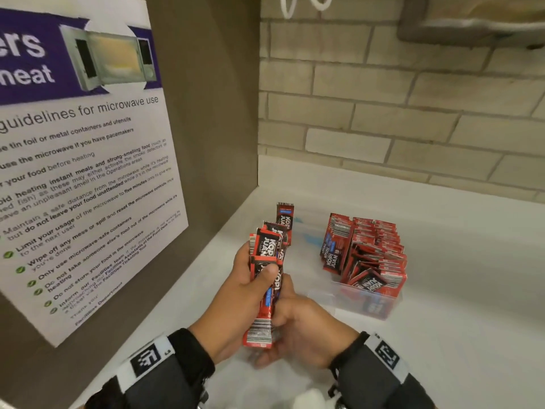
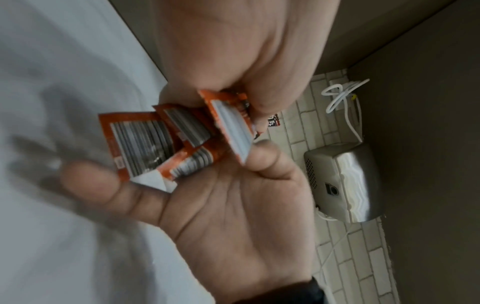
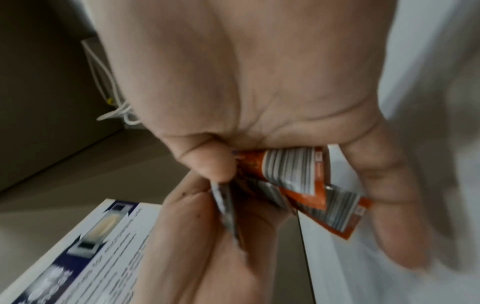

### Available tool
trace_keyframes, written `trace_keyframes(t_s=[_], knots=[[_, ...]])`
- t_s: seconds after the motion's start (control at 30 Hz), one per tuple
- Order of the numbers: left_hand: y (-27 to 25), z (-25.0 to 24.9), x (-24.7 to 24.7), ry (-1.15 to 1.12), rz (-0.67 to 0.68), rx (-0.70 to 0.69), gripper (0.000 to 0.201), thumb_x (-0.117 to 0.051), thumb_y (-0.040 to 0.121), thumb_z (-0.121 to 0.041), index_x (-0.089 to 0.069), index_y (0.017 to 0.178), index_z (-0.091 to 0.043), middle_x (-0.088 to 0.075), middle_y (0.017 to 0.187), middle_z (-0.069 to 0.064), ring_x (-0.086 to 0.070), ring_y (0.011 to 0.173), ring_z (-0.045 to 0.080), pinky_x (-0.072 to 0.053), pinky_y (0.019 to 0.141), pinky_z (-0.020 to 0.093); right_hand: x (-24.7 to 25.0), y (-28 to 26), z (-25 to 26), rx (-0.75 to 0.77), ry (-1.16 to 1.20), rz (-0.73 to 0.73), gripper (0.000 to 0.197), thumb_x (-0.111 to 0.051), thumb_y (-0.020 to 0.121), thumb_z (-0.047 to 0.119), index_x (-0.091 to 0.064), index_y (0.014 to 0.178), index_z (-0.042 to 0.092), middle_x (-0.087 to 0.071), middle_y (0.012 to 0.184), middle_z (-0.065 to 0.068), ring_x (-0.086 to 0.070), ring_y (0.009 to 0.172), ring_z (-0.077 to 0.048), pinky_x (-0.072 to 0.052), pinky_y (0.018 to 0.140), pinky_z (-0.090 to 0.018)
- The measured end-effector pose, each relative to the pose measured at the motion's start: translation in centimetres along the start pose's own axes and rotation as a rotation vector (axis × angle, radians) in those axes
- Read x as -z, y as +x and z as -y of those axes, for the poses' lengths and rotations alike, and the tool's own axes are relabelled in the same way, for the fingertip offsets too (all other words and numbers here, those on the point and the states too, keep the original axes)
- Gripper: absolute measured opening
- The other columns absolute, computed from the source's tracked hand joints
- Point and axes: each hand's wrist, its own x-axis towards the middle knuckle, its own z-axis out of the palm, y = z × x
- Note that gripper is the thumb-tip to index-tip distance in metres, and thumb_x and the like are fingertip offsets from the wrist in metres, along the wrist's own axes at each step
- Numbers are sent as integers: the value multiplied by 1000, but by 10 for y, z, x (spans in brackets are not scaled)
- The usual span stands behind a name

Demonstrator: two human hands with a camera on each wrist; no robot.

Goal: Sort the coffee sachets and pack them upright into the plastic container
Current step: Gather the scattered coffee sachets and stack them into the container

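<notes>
The head view looks down from above onto the surface (image 1: pixel 442 261). Both wrist views sit close, sharing the sachet bundle (image 2: pixel 166 142) at 12 o'clock.

The left hand (image 1: pixel 250 278) sat at seven o'clock, thumb curled over a held bundle, while the right hand (image 1: pixel 300 323), at five o'clock, gripped its lower end, wrists close.
</notes>
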Motion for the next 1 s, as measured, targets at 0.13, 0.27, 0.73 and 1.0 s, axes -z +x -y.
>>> trace_keyframes(t_s=[0.13,0.27,0.73,1.0], knots=[[-6,9,2,138,44,-59,45,-47,94,-30,-31,134,-42,-63,111,-11,-62,100,3,-49,84,20,1,0,-3,81,-219,40,73,-56,66,13,-24,130,26,-54,111,-14,-59,95,-20,-48,79,-35],[-8,9,10,45,196,10,55,-55,91,-42,-24,136,-39,-65,97,-12,-62,91,0,-47,77,15,9,-2,-3,216,-541,-10,60,-50,85,1,-17,133,16,-47,110,-7,-51,96,-8,-45,83,-28],[-19,19,33,218,410,106,92,-61,74,-38,-2,144,-32,-41,139,-10,-44,123,-10,-37,98,12,8,12,-15,331,-763,-174,69,-53,70,28,-29,133,17,-41,124,-5,-44,118,-15,-43,101,-32],[-22,20,37,219,379,157,85,-55,83,-16,0,143,-40,-40,141,-15,-46,124,-8,-39,99,14,11,6,-12,261,-647,-149,67,-56,85,-4,-14,132,17,-51,111,4,-55,94,2,-46,79,-10]])
